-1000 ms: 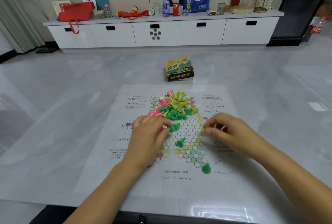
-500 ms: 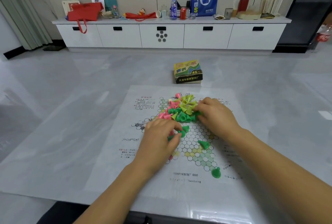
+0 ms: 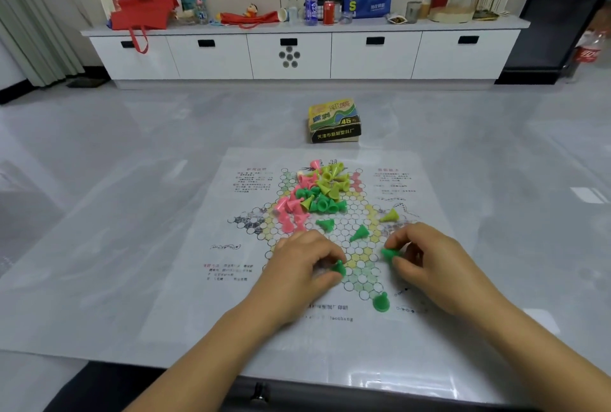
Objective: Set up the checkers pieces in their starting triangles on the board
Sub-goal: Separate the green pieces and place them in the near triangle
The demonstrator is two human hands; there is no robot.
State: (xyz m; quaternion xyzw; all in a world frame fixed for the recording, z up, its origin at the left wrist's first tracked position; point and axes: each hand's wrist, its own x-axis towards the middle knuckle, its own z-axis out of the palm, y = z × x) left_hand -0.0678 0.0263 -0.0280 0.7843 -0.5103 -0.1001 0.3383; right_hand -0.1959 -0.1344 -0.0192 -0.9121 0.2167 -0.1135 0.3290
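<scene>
Head view: both hands, left [image 3: 302, 266] and right [image 3: 429, 266], each pinch green piece [image 3: 339, 268].

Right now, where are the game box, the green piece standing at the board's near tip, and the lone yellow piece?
Game box [image 3: 334, 123]: head view, front face.
Green piece at the near tip [image 3: 381, 302]: head view, its base.
Lone yellow piece [image 3: 390, 215]: head view, its body.

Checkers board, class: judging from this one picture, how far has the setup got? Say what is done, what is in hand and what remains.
Done: one green piece stands at the tip of the near triangle. In hand: the left hand and the right hand each pinch a green piece beside that triangle. Left: two loose green pieces, a stray yellow piece and the mixed pile of pink, yellow and green, all unsorted.
</scene>
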